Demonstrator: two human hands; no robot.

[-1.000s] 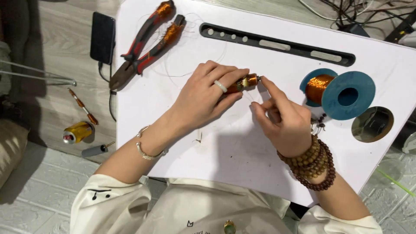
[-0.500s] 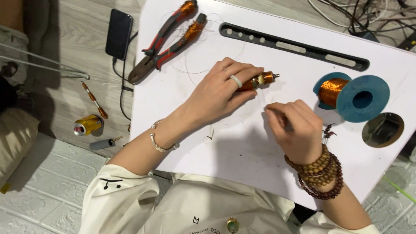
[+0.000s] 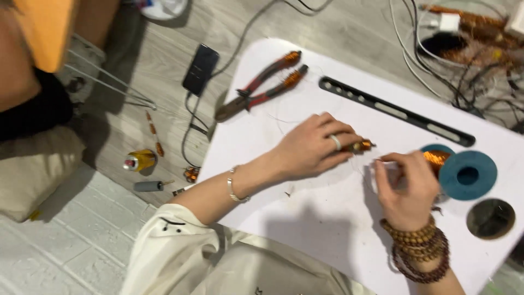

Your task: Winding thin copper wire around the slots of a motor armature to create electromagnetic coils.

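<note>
A white tabletop (image 3: pixel 305 218) sits low over a grey wood floor. The left hand (image 3: pixel 311 147) pinches a small copper-wound coil (image 3: pixel 361 146) in its fingertips, just above the surface. The right hand (image 3: pixel 406 188), close beside, has its fingers curled together, seemingly pinching fine wire too thin to make out. A blue wire spool (image 3: pixel 464 175) lies just right; red-handled pliers (image 3: pixel 262 87) lie farther back.

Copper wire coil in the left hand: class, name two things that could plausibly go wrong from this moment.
1. The thin wire between the small coil in the left hand and the pinching right hand could kink or snap if pulled too hard.
2. The blue spool lies right beside the right hand, so a sideways pull might drag it towards the round hole in the white table.
</note>
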